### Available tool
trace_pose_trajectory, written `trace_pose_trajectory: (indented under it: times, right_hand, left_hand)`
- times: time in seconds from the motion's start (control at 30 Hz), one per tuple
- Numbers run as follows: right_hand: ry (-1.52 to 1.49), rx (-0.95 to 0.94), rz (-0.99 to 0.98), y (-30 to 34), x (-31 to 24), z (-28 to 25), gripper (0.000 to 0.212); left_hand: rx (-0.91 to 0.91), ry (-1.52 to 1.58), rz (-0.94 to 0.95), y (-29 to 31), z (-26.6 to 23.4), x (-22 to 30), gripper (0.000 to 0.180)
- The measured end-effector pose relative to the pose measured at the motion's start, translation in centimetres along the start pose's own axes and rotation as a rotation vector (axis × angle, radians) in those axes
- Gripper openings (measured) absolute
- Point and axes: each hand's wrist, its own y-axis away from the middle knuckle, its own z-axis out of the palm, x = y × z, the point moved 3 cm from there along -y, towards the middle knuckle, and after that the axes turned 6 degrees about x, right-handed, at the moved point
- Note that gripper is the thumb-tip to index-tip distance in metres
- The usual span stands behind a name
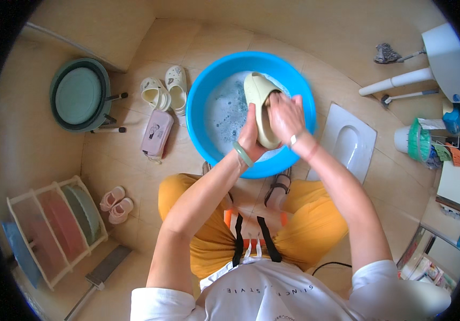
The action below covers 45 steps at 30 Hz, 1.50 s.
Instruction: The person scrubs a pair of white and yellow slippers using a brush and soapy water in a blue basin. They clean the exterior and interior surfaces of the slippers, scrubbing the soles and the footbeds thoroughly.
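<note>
Above the blue basin [197, 125] of foamy water [223, 109], a pale yellow closed-toe slipper [258, 88] is tilted with its toe pointing away from me. My left hand [249, 132] grips its left side, thumb along the upper. The fingers of my right hand [287, 116] are curled into the slipper's foot opening. Whatever they may hold there is hidden. Both hands are over the basin, the left wrist wearing a light green bangle.
Cream clogs [176, 88] and a pink pouch [156, 134] lie left of the basin. A squat toilet [354, 138] is at its right. Farther left are folded basins [79, 95], small pink shoes [117, 209] and a rack [56, 232]. A lined bin [415, 140] stands right.
</note>
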Motion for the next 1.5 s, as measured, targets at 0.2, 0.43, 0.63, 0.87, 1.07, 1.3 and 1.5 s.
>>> trace_pose_trajectory:
  times: [0.2, 0.43, 0.63, 0.87, 1.07, 1.3, 1.5]
  right_hand:
    - [-0.124, 0.085, -0.077, -1.9, -1.1, -1.9, 0.013]
    - [-0.088, 0.088, -0.152, 1.4, -4.6, -5.9, 0.032]
    - [-0.043, -0.022, -0.060, -2.0, -1.6, -2.6, 0.020]
    - [-0.147, 0.102, -0.185, 4.6, -6.6, -7.5, 0.035]
    - [0.019, -0.031, -0.061, -2.2, -2.2, -2.7, 0.014]
    - [-0.168, 0.152, -0.198, 4.3, -8.5, -7.4, 0.039]
    - [-0.029, -0.050, -0.040, -3.2, -2.8, -1.7, 0.016]
  left_hand:
    - [-0.045, 0.094, 0.050, 0.4, 0.7, 1.4, 0.074]
    - [-0.109, 0.137, 0.056, -0.4, -1.9, 2.3, 0.072]
    - [-0.136, 0.131, 0.011, 1.0, 0.7, 1.1, 0.071]
    - [-0.105, 0.180, 0.075, 0.9, -2.6, 2.0, 0.077]
    - [-0.121, 0.095, 0.027, 2.4, 0.9, 1.0, 0.071]
    - [-0.033, 0.110, 0.066, 1.5, -3.7, 2.8, 0.075]
    - [-0.122, 0.056, 0.069, 2.2, 0.0, 2.1, 0.074]
